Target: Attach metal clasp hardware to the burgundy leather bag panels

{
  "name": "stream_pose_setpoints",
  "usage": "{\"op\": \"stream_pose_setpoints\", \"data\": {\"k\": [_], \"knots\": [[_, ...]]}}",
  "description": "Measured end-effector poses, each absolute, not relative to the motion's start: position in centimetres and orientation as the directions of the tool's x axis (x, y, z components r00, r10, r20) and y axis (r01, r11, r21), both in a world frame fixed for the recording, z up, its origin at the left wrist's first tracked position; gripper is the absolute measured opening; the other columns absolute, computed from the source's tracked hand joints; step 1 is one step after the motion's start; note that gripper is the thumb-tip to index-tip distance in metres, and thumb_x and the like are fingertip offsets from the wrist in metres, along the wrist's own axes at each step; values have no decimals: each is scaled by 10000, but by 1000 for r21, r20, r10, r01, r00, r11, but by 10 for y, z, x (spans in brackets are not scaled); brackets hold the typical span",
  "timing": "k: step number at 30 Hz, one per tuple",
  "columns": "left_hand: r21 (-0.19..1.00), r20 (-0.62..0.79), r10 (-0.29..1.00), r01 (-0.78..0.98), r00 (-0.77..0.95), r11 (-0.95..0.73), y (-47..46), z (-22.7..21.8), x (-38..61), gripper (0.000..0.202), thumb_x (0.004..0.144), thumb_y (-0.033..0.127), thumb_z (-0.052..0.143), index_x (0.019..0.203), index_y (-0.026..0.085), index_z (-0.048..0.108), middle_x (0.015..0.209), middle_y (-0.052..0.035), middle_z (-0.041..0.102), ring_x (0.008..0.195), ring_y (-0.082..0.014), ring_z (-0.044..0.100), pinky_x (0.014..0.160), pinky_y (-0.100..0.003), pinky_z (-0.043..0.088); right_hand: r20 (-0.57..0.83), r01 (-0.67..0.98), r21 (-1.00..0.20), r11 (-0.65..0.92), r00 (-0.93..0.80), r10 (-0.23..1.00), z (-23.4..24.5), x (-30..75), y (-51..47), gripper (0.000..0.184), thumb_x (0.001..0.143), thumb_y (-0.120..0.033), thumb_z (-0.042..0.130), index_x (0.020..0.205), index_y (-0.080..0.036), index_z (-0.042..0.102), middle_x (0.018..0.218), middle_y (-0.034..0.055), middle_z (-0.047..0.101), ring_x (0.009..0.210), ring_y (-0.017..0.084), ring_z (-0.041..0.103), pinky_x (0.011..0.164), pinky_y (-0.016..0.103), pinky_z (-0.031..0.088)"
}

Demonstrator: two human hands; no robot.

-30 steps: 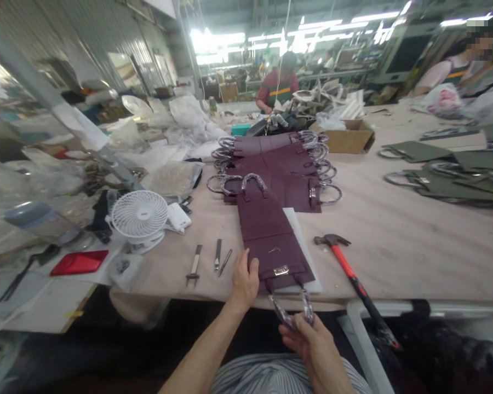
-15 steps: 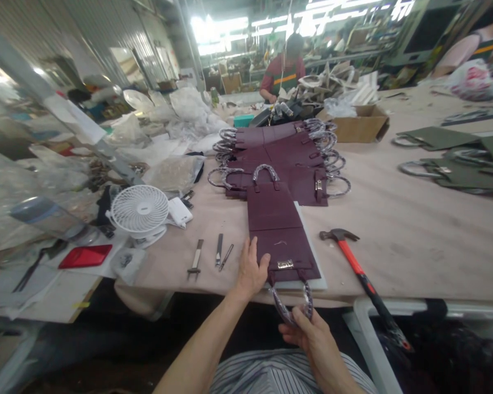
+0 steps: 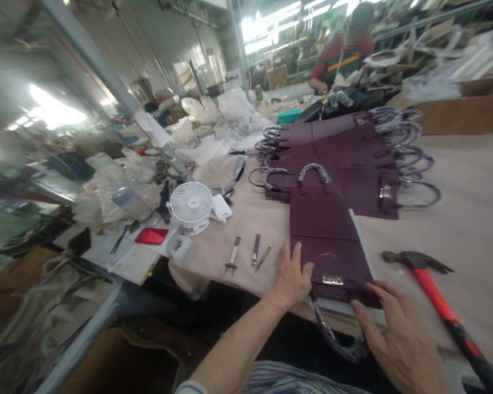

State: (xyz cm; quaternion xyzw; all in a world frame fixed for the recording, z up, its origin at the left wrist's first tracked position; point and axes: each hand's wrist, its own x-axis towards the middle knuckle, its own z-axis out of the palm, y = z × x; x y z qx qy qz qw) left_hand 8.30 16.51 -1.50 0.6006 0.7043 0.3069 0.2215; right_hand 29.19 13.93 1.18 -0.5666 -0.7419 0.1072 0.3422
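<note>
A flat maroon bag panel [image 3: 326,219] lies on a pale board [image 3: 360,235] at the table's near edge. It carries a gold metal clasp [image 3: 332,280] and plastic-wrapped handles at both ends; the near handle [image 3: 337,339] hangs over the edge. My left hand [image 3: 293,276] rests on the panel's left side, fingers spread, thumb on the maroon surface. At the near right corner, my right hand [image 3: 398,323] lies with thumb and fingers apart, touching the panel's edge. A short pale thread [image 3: 327,255] lies above the clasp.
Right of the panel lies a claw hammer [image 3: 431,284]. Small hand tools [image 3: 255,250] and a white fan [image 3: 191,202] sit to the left, with a red phone [image 3: 151,236] beyond. Behind are stacked maroon panels [image 3: 332,153], a cardboard box [image 3: 464,112] and a co-worker [image 3: 343,49].
My right hand has let go of the near handle and moved up to the panel's right corner. My left hand stays on the panel. The view has turned to the left.
</note>
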Motion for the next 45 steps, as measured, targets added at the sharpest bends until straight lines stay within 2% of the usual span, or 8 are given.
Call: {"op": "stream_pose_setpoints", "data": {"k": [6, 10, 18, 24, 29, 35, 39, 45], "knots": [[716, -12, 983, 685, -185, 138, 164, -9, 86, 713, 939, 378, 516, 1558, 102, 297, 1639, -208, 269, 1529, -368, 233, 1254, -542, 219, 399, 770, -289, 569, -443, 803, -18, 266, 186, 544, 917, -526, 404, 1275, -171, 608, 1370, 169, 579, 1266, 370, 522, 1065, 569, 387], [709, 112, 967, 701, -230, 85, 163, -3, 63, 568, 968, 316, 462, 1480, 78, 404, 1520, -214, 461, 1439, -305, 417, 1214, -451, 335, 411, 789, -211, 577, -464, 785, -32, 264, 186, 587, 932, -532, 348, 1308, -163, 607, 1401, 162, 572, 1334, 387, 467, 1103, 589, 322], [220, -57, 858, 832, -510, 509, 146, 27, -66, 279, 919, 334, 569, 1070, 117, 660, 1124, -185, 675, 1117, -306, 635, 960, -378, 481, 363, 819, -233, 525, -427, 828, -29, 261, 184, 578, 947, -495, 345, 1321, -149, 617, 1423, 157, 559, 1359, 373, 442, 1123, 583, 304], [101, -301, 811, 828, -502, 551, 148, 21, -98, 188, 835, 369, 640, 821, 182, 623, 939, -135, 726, 921, -290, 683, 748, -327, 463, 233, 865, -186, 467, -423, 876, -19, 262, 178, 521, 982, -439, 384, 1398, -189, 573, 1500, 91, 502, 1428, 326, 371, 1160, 530, 297], [282, -296, 812, 766, -503, 577, 147, 16, -103, 196, 741, 258, 694, 626, 197, 548, 632, -42, 639, 706, -230, 651, 629, -283, 425, 253, 896, -146, 420, -377, 891, -15, 260, 170, 510, 996, -417, 388, 1404, -167, 567, 1508, 97, 493, 1413, 335, 388, 1126, 545, 347], [911, -282, 825, 134, -489, 391, 130, 15, -82, 361, 646, 450, 779, 744, 149, 606, 651, -5, 645, 618, -168, 625, 606, -274, 515, 292, 901, -120, 417, -369, 882, -15, 259, 167, 499, 1003, -403, 399, 1405, -152, 555, 1500, 116, 497, 1402, 338, 399, 1117, 540, 358], [994, -88, 867, 13, -490, 108, 131, 10, -41, 380, 698, 437, 784, 874, 130, 644, 846, -56, 718, 732, -166, 669, 713, -289, 561, 302, 899, -100, 426, -381, 874, -15, 259, 168, 490, 1014, -413, 387, 1389, -151, 560, 1494, 117, 500, 1390, 336, 410, 1104, 541, 371], [959, 139, 947, 276, -290, -56, 130, -3, -3, 154, 851, 227, 644, 987, 158, 663, 959, -61, 720, 839, -165, 699, 785, -282, 575, 294, 898, -106, 426, -381, 876, -11, 258, 168, 484, 1015, -419, 399, 1388, -153, 553, 1487, 122, 504, 1388, 337, 414, 1100, 537, 376]]}}
